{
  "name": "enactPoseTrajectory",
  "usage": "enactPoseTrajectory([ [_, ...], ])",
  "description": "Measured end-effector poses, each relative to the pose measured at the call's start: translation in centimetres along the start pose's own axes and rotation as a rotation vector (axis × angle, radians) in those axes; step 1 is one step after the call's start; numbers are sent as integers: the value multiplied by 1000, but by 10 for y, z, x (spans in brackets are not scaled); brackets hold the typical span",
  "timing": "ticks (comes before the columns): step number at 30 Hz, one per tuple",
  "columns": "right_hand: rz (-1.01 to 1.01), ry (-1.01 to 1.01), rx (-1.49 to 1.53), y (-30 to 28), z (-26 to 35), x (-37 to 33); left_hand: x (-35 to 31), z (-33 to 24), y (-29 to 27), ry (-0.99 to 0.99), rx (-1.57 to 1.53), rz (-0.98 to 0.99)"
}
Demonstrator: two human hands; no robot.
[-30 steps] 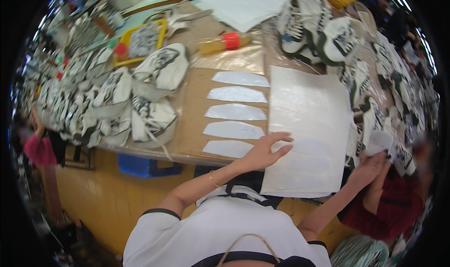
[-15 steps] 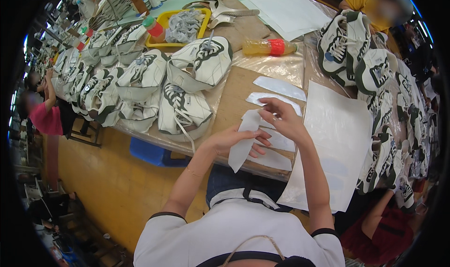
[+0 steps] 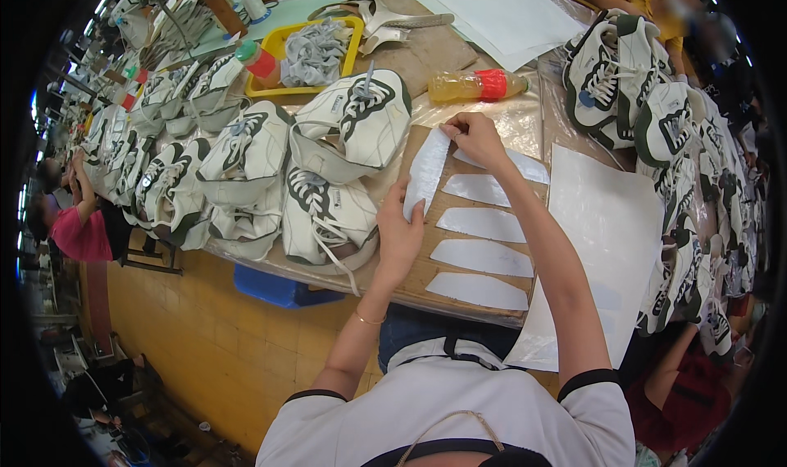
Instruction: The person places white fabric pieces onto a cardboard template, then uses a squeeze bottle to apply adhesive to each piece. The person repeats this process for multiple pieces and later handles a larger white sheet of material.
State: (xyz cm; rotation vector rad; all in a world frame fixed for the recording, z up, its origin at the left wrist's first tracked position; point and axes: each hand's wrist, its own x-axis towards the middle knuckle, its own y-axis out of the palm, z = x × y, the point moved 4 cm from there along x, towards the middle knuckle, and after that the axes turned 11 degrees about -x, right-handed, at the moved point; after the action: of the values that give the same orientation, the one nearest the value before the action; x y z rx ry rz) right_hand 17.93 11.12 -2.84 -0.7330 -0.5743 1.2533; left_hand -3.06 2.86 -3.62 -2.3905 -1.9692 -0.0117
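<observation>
A pale, curved sheet piece lies lengthwise along the left side of a brown board. Its far end is pinched between the thumb and fingers of my right hand. At the near end, my left hand holds it with the thumb on one edge and the fingers on the other. To the right, several similar white pieces are spread in a column on the board, one above another. My right forearm passes over the right ends of some of them.
White-and-dark-green sneakers crowd the left; more sneakers are piled at right. Beyond the board lies a bottle of yellow liquid, near a yellow basket of grey scraps. A large white sheet sits right of the board.
Both hands have moved farther away over the board, carrying the pale piece from above the near pieces to the board's far left. The lower pieces in the column are now uncovered.
</observation>
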Motion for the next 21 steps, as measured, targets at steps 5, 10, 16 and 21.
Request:
enactPoseTrajectory([
  [5, -42, -5, -50, -3, -2, -2, 1, -13, 3, 134, 283, 17],
  [10, -41, -24, -5, -1, -4, -5, -5, -21, 7, 205, 351, 6],
  [16, -122, -58, -9, 13, -14, 0, -19, -19, 15, 79, 527, 40],
  [21, -224, -51, -95, 26, -19, 0, -33, -11, 25, 369, 1166, 192],
])
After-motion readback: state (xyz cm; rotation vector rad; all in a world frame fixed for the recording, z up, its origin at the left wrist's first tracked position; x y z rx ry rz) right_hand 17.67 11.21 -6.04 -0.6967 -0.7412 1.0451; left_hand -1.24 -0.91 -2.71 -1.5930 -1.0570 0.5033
